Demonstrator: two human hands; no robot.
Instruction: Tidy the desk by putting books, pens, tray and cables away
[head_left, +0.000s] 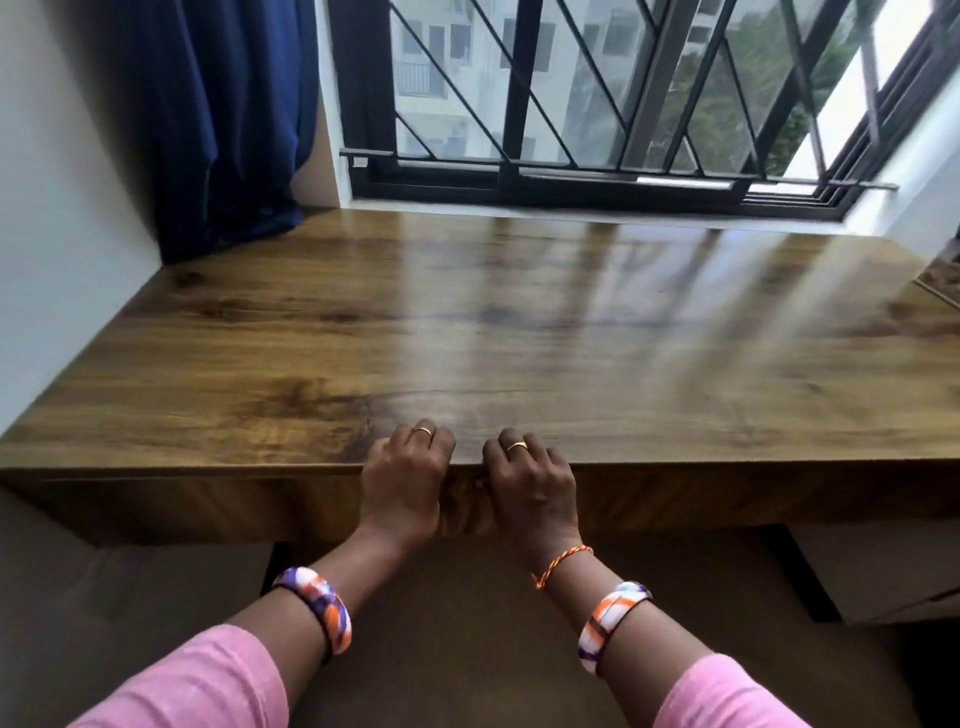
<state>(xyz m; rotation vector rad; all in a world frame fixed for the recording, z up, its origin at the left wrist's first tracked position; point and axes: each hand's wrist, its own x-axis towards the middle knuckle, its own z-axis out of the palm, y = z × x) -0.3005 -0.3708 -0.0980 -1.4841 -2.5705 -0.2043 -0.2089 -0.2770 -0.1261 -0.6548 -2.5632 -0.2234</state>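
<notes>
Two hands: both rest on the front edge of the wooden desk (311, 338), side by side, near each other but not touching.
Left hand (408, 478): fingers curled over the desk edge, a ring on one finger.
Right hand (532, 483): fingers curled over the same edge, also with a ring.
Wrists: bright bangles and pink sleeves.
Behind the desk: a barred window (597, 88) and a blue curtain (228, 119) on the left.
</notes>
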